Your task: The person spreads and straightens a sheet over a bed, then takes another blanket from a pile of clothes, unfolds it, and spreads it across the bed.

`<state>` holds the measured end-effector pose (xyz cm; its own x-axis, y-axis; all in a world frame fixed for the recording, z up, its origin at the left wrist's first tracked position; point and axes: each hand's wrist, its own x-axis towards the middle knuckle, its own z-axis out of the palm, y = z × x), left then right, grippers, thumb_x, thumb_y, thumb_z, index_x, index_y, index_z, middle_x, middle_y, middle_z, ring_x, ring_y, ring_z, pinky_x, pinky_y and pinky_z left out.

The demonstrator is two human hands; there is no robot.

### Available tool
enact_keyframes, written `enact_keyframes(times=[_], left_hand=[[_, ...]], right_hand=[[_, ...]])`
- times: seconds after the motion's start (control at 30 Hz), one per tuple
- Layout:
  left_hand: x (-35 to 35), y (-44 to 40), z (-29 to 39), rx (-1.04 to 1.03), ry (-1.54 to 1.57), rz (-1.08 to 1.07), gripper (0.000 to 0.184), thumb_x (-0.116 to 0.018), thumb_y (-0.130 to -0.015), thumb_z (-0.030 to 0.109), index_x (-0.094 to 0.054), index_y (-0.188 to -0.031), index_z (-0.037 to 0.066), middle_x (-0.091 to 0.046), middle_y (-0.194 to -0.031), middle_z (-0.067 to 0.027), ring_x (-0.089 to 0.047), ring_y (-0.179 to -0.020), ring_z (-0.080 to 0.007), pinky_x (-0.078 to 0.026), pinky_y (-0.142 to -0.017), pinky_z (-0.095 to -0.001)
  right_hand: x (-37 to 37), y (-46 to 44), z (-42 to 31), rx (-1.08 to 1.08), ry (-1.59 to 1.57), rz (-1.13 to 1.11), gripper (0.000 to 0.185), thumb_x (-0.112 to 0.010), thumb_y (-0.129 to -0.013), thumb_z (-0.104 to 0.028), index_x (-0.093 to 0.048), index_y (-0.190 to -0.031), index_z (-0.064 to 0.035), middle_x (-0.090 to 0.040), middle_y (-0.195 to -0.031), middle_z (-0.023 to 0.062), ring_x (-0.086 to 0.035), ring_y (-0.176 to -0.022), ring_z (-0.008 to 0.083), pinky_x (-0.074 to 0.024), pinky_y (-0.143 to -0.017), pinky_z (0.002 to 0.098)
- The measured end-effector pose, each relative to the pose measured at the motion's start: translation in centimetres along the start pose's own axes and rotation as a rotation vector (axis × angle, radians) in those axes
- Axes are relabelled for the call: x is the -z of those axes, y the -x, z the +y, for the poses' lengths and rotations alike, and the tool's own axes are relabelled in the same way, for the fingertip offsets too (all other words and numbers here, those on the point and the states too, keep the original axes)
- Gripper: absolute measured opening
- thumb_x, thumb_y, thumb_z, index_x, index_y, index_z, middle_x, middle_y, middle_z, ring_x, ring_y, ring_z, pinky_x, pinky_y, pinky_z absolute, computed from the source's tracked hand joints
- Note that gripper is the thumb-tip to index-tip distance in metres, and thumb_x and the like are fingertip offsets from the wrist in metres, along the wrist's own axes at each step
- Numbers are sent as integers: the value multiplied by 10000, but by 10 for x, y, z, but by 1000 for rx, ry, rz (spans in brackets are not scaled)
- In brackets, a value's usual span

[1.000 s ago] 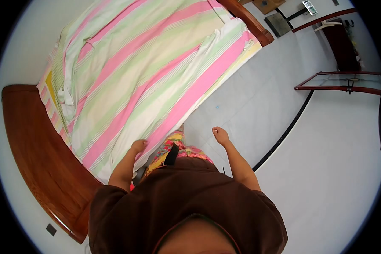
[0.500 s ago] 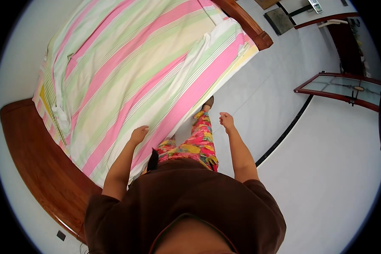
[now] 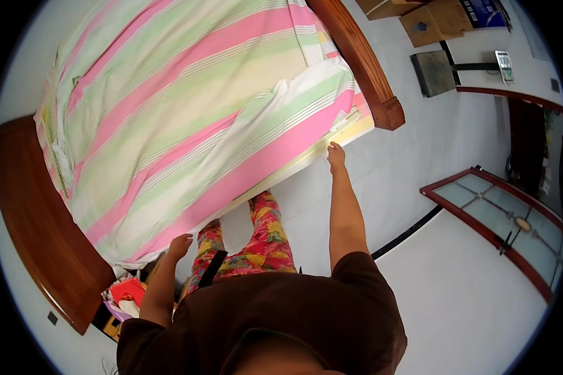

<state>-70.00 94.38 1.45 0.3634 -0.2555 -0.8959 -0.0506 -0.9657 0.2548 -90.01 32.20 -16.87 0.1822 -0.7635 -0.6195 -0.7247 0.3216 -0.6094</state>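
Note:
A bed with a striped pink, green and white cover fills the upper left, its cloth wrinkled in long folds. My left hand is beside the cover's near edge at the lower left, fingers loosely curled, too small to show whether it holds anything. Farther right, my right hand is at the edge of the pale yellow mattress side, near the bed's foot corner. Its fingers look curled; whether they grip the edge cannot be made out.
Wooden headboard at left, wooden footboard at upper right. Beyond stand a platform scale and cardboard boxes. A red-framed glass door stands open at right. Red cloth lies below the headboard.
The view has turned and shifted toward the bed's foot. My right hand has reached forward to the mattress edge; my left hand has lowered beside the cover. More of the boxes and door shows.

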Motion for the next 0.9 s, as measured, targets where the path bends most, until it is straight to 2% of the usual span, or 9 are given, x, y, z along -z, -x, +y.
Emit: enact_keyframes(times=[0.1,0.2,0.3,0.33,0.43,0.6,0.77,0.83,0.9], left_hand=[[-19,-8,74,-46,151,-54,326,-539,-821,266,-592,-1087,84,-640,-935,-151,-613,-860,-267,-470,-764,-343],[-33,-21,105,-39,239,-86,338,-534,-830,251,-576,-1109,65,-644,-905,-132,-617,-817,-235,-472,-739,-332],[-36,-21,122,10,302,-52,341,-520,-840,249,-570,-1117,56,-645,-889,-128,-617,-785,-205,-474,-718,-322],[-37,-20,117,37,288,-36,340,-517,-841,249,-570,-1116,56,-644,-887,-128,-616,-780,-200,-474,-713,-319],[-36,-19,102,96,237,12,320,-517,-840,261,-590,-1089,73,-645,-818,-125,-615,-738,-197,-477,-688,-320],[-33,-16,97,95,170,44,300,-532,-825,263,-608,-1059,93,-640,-763,-133,-617,-714,-223,-478,-682,-340],[-30,-26,128,-7,192,24,310,-530,-830,261,-592,-1081,89,-645,-803,-126,-618,-721,-221,-479,-692,-337],[-26,-30,145,-54,210,27,310,-528,-832,259,-588,-1084,87,-644,-805,-123,-618,-720,-218,-480,-692,-333],[-23,-27,156,-92,230,32,309,-525,-835,259,-588,-1083,86,-643,-805,-122,-618,-719,-214,-481,-692,-328]], right_hand=[[6,-40,-26,-1,-19,-16,337,-524,-808,-113,-577,-1140,-86,-586,-905,43,-521,-783,133,-428,-706,264],[1,-76,-31,-51,-123,-13,370,-533,-794,-101,-567,-1163,-89,-597,-1003,59,-521,-813,130,-420,-737,261],[-5,-106,-37,-132,-215,-69,365,-533,-802,-112,-556,-1160,-48,-585,-1099,104,-545,-952,160,-414,-822,264],[-12,-118,-31,-82,-345,-47,362,-521,-818,-106,-539,-1167,-15,-584,-1083,89,-544,-917,157,-417,-796,268],[-10,-147,-27,-248,-533,-2,347,-505,-835,-91,-528,-1164,17,-582,-1067,86,-544,-909,159,-424,-789,270],[24,-142,-50,-108,-814,148,309,-495,-832,-25,-533,-1127,56,-601,-978,108,-577,-878,195,-468,-760,289],[125,-124,-51,-86,-895,111,347,-463,-792,50,-502,-1136,53,-585,-969,142,-589,-820,238,-494,-712,337],[189,-98,-47,-40,-748,313,376,-437,-778,53,-476,-1153,55,-578,-960,157,-589,-798,263,-504,-689,367],[245,-51,-65,-59,-551,539,363,-418,-814,-43,-480,-1165,30,-578,-947,169,-585,-774,284,-509,-669,406]])
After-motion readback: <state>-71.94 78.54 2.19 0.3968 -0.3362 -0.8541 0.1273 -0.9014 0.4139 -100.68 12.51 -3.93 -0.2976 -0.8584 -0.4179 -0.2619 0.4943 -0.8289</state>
